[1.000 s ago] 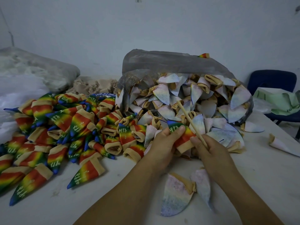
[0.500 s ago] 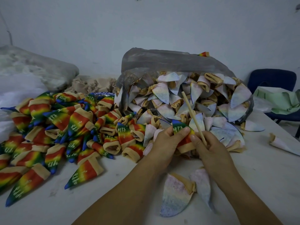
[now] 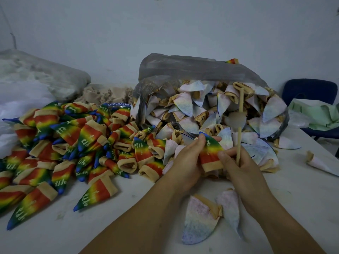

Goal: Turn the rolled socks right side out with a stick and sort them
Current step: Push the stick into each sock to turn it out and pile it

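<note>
Left hand [image 3: 185,164] pinches turned rainbow sock [image 3: 211,151], right hand [image 3: 238,173] grips stick [image 3: 239,142] upright; best flick sock to 9 o'clock rainbow pile [image 3: 73,143] without dropping stick.

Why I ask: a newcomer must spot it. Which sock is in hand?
Start at the grey plastic bag spilling pale socks, then come forward. Pinched between the left hand and right hand is the rainbow sock, the only bright one among pale neighbours.
</note>
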`<act>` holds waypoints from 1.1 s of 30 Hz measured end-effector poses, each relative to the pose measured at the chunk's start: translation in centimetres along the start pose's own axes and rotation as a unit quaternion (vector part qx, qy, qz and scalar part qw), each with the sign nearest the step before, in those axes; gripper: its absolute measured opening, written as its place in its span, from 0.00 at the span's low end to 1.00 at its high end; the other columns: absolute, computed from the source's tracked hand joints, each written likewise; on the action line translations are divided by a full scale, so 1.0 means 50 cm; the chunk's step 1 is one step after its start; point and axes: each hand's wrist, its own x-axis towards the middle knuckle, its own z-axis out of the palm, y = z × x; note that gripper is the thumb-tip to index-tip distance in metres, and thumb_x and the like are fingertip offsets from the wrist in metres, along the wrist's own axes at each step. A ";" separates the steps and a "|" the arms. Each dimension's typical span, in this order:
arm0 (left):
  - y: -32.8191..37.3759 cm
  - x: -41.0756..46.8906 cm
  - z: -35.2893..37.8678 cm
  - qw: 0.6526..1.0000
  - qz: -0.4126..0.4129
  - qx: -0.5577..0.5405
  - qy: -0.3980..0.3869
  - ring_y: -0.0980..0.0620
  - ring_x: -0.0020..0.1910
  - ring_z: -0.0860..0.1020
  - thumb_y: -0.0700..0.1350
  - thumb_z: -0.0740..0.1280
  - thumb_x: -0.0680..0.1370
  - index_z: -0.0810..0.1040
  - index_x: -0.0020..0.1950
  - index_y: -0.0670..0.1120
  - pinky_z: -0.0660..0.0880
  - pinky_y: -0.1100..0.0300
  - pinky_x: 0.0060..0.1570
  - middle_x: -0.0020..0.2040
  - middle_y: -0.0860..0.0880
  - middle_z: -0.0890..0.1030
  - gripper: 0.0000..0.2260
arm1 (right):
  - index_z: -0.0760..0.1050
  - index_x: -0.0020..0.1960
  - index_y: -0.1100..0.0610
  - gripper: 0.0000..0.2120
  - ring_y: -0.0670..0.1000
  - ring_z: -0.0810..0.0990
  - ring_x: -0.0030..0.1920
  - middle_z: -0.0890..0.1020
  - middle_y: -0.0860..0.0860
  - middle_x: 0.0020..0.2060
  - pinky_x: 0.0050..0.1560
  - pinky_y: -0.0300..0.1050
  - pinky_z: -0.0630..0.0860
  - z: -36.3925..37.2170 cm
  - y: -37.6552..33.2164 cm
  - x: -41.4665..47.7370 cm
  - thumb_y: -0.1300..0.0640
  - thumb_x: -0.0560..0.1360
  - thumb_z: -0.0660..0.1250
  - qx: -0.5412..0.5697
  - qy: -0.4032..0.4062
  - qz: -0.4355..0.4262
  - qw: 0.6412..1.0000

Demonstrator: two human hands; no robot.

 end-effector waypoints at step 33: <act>-0.008 -0.012 0.015 0.922 0.134 0.358 -0.059 0.63 0.38 0.77 0.55 0.70 0.77 0.76 0.42 0.63 0.76 0.66 0.38 0.42 0.60 0.77 0.05 | 0.81 0.50 0.53 0.20 0.55 0.85 0.43 0.85 0.56 0.42 0.37 0.48 0.81 -0.041 -0.009 0.012 0.40 0.68 0.67 0.156 0.029 0.089 0.983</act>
